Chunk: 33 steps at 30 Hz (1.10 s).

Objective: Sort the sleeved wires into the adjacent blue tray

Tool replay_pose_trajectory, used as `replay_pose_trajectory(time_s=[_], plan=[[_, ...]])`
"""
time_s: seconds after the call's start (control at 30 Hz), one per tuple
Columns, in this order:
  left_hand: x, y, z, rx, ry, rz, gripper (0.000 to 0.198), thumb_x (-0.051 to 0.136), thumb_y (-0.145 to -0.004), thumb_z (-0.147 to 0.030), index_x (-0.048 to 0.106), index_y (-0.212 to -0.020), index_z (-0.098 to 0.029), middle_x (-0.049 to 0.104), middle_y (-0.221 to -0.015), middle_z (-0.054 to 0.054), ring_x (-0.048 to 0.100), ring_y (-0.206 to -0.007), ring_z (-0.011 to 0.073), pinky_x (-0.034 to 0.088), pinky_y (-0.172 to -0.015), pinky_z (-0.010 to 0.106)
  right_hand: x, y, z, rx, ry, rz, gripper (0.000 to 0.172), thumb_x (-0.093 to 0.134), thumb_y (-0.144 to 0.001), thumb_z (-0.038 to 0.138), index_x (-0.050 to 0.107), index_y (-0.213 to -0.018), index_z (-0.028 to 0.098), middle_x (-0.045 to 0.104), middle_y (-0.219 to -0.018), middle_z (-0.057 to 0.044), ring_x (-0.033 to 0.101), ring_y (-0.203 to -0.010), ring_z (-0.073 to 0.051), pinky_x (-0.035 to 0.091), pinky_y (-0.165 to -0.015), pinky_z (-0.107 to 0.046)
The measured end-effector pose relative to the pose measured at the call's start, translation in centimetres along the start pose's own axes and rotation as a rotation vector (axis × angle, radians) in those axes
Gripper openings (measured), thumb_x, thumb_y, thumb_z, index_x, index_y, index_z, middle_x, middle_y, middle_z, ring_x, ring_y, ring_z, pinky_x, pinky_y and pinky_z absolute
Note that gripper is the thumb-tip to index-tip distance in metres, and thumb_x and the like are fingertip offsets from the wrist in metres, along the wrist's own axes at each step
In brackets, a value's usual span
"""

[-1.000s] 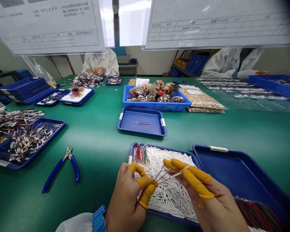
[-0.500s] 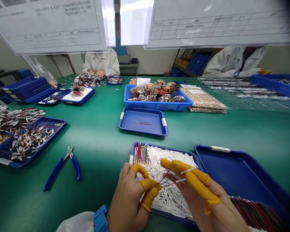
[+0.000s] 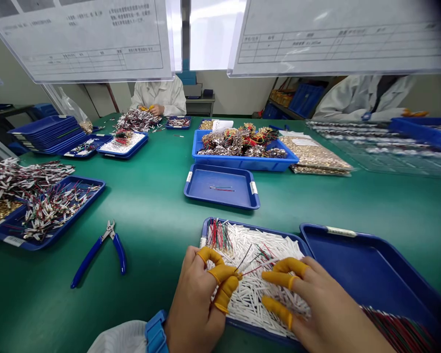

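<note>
My left hand (image 3: 198,299) wears yellow finger cots and pinches a few thin wires (image 3: 248,267), red and dark, whose ends stick out to the right over the tray. My right hand (image 3: 316,306), also in yellow cots, rests with its fingers apart on a heap of white tubes (image 3: 255,250), and I see nothing held in it. Those tubes fill a blue tray (image 3: 242,227) beneath both hands. A small bundle of coloured wires (image 3: 218,235) lies in the tray's far left corner.
A blue tray (image 3: 367,274) to the right holds a wire bundle (image 3: 400,333). Blue-handled cutters (image 3: 110,250) lie left. Ahead are a small tray (image 3: 220,186), a tray of wire clusters (image 3: 242,159) and a terminal bag (image 3: 316,157). Two co-workers (image 3: 159,98) (image 3: 367,98) sit opposite.
My right hand has let go of the wire ends and dropped onto the white tubes, fingers apart. My left hand still pinches the wires. The view has shifted slightly.
</note>
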<state>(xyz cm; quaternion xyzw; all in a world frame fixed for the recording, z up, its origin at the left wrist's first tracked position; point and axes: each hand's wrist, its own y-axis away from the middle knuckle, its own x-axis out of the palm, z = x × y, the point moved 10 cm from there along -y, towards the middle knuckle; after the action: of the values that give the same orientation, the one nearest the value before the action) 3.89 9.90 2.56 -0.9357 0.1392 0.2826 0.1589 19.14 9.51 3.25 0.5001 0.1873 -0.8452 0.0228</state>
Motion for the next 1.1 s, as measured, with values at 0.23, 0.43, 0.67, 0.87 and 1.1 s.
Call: replay_pose_trajectory(time_s=[0.23,0.43,0.67,0.87,1.1], plan=[[0.5,0.2,0.1,0.015,-0.058,0.032,0.021,0.045,-0.090,-0.015,0.065,-0.095,-0.017,0.052,-0.091,0.011,0.045,-0.092,0.0266,0.048,-0.077,0.042,2.0,-0.1,2.1,-0.099,0.169,0.011,0.029,0.049,-0.067,0.004,0.073,-0.070,0.020,0.071,-0.067,-0.011,0.068,-0.067,-0.029,0.058,-0.058,-0.042],[1.7,0.1,-0.6,0.055,-0.181,0.166,0.021,0.044,-0.090,-0.017,0.065,-0.093,-0.017,0.051,-0.093,0.012,0.044,-0.092,0.0285,0.047,-0.078,0.046,-1.1,0.7,-3.2,0.356,-0.299,-0.219,0.020,0.061,-0.071,0.026,0.074,-0.086,0.022,0.078,-0.084,-0.009,0.072,-0.074,-0.029,0.060,-0.064,-0.040],[2.2,0.0,-1.4,0.089,-0.258,0.231,0.020,0.046,-0.088,-0.017,0.067,-0.091,-0.017,0.054,-0.097,0.014,0.045,-0.094,0.0308,0.046,-0.076,0.049,-1.2,1.3,-3.4,0.502,-0.895,-0.339,0.018,0.076,-0.069,0.037,0.075,-0.085,0.028,0.079,-0.086,-0.003,0.075,-0.081,-0.023,0.060,-0.075,-0.028],[2.3,0.1,-1.2,0.084,-0.285,0.242,0.021,0.046,-0.088,-0.017,0.066,-0.090,-0.017,0.054,-0.097,0.014,0.045,-0.094,0.0311,0.046,-0.078,0.050,-1.9,1.0,-2.2,0.435,-0.906,-0.368,0.015,0.078,-0.067,0.038,0.076,-0.080,0.032,0.080,-0.082,-0.001,0.075,-0.077,-0.020,0.059,-0.071,-0.021],[2.4,0.1,-1.2,0.102,-0.309,0.232,0.021,0.045,-0.088,-0.017,0.066,-0.089,-0.017,0.054,-0.096,0.014,0.044,-0.093,0.0302,0.046,-0.077,0.050,-1.7,0.6,-1.8,0.436,-0.918,-0.358,0.016,0.080,-0.063,0.039,0.077,-0.077,0.031,0.080,-0.079,-0.001,0.075,-0.074,-0.019,0.057,-0.069,-0.017]])
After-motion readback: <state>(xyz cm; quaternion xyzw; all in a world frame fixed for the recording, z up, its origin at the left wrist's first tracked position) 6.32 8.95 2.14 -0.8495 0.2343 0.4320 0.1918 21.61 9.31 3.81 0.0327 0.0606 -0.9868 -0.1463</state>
